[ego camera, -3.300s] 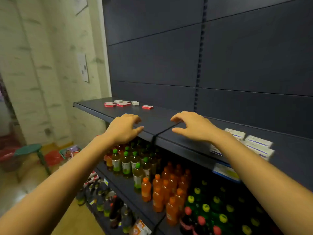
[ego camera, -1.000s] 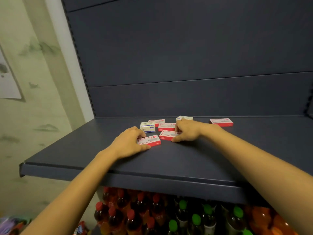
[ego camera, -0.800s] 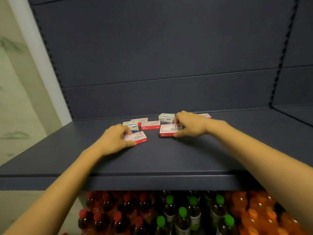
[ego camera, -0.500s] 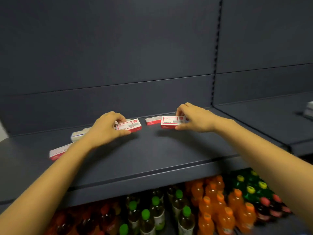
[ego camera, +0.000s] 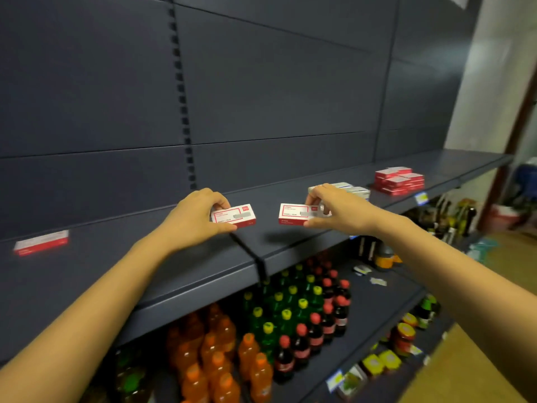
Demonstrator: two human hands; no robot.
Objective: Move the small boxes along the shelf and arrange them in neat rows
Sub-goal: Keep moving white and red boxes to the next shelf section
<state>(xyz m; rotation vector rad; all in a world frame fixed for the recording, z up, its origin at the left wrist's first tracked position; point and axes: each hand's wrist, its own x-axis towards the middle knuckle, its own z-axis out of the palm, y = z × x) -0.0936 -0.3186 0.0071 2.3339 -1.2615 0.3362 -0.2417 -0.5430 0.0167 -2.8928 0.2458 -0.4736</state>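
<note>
My left hand [ego camera: 194, 219] grips a small red-and-white box [ego camera: 236, 215] just above the dark shelf [ego camera: 203, 269], near the joint between two shelf sections. My right hand [ego camera: 337, 210] holds a second red-and-white box [ego camera: 295, 213] a little to the right, also lifted off the shelf. One more red-and-white box [ego camera: 41, 242] lies alone at the far left. Further right, behind my right hand, a few white boxes [ego camera: 353, 189] sit on the shelf, and beyond them stands a neat stack of red boxes [ego camera: 398, 180].
A dark back panel [ego camera: 261, 91] rises behind the shelf. Below it, a lower shelf holds orange bottles [ego camera: 220, 359], green-capped bottles [ego camera: 279, 309] and red-capped bottles [ego camera: 322, 321]. Jars [ego camera: 404, 335] and price tags [ego camera: 421, 197] are at the right, with wooden floor [ego camera: 479, 367] beyond.
Both hands have lifted a red-and-white box each and carried them to the right along the shelf. My view has swung right, bringing the stacked red boxes into sight.
</note>
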